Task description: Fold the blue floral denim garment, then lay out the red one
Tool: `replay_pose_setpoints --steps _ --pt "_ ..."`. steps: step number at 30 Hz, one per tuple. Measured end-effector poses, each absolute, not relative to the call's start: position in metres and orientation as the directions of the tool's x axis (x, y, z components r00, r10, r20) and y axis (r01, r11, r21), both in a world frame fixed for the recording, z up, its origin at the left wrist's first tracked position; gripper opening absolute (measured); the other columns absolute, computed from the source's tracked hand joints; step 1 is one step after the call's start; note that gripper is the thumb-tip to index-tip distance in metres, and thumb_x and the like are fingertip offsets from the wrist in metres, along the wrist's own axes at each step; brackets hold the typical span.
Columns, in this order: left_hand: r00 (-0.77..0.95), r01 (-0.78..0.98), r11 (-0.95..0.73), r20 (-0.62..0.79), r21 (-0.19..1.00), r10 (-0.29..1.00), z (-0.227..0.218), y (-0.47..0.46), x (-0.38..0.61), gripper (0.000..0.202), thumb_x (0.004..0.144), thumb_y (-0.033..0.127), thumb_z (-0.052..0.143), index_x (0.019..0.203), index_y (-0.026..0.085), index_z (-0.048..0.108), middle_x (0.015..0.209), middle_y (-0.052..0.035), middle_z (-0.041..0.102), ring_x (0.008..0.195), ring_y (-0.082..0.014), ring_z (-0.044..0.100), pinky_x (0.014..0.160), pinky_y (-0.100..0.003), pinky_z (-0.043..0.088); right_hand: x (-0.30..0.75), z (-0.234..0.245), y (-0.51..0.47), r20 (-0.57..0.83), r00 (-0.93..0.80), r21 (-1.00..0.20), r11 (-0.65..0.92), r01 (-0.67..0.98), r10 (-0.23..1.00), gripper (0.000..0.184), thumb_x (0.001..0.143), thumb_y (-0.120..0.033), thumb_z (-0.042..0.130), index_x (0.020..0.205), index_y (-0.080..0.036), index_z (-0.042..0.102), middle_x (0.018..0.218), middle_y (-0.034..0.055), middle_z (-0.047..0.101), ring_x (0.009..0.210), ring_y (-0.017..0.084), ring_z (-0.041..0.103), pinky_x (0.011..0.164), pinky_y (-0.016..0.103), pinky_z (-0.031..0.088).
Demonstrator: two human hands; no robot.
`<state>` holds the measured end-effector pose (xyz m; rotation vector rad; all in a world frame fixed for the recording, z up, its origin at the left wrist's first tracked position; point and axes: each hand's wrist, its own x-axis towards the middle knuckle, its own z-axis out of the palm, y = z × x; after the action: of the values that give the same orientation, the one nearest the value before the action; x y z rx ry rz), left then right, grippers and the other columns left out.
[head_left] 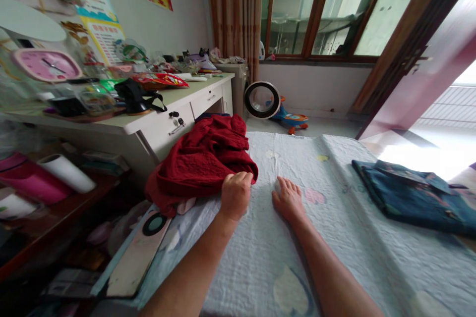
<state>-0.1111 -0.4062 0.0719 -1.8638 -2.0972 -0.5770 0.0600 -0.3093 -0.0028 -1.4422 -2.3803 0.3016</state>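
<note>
A dark red piece of clothing [201, 158] lies bunched up at the left side of the bed. My left hand [236, 194] is closed on its near right edge, with the fingers curled round the cloth. What kind of garment it is cannot be told from the crumpled folds. My right hand [289, 197] rests on the light blue bed sheet [256, 267], palm down with the fingers spread, and holds nothing. On the far right of the bed lies a folded pair of dark blue jeans [416, 198], apart from both hands.
Left of the bed stands a white desk [163, 131] carrying a pink clock [47, 65], a red packet [161, 80] and clutter. A long flat white panel [136, 257] lies along the bed's left edge. Beyond the bed are a round bladeless fan [262, 100] and a blue ride-on toy [292, 118].
</note>
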Motion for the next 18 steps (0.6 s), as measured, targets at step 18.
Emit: replay_pose_setpoints --steps 18 --pt "-0.338 0.941 0.307 0.471 0.142 0.815 0.064 -0.438 -0.135 0.039 0.083 0.026 0.065 0.122 0.023 0.062 0.149 -0.0143 0.043 0.14 -0.0399 0.03 0.11 -0.068 0.02 0.053 -0.007 -0.311 0.248 -0.684 -0.371 0.719 0.587 0.686 0.025 0.092 -0.033 0.053 0.107 -0.033 0.073 0.139 0.002 0.054 0.13 0.025 0.042 0.109 0.044 0.03"
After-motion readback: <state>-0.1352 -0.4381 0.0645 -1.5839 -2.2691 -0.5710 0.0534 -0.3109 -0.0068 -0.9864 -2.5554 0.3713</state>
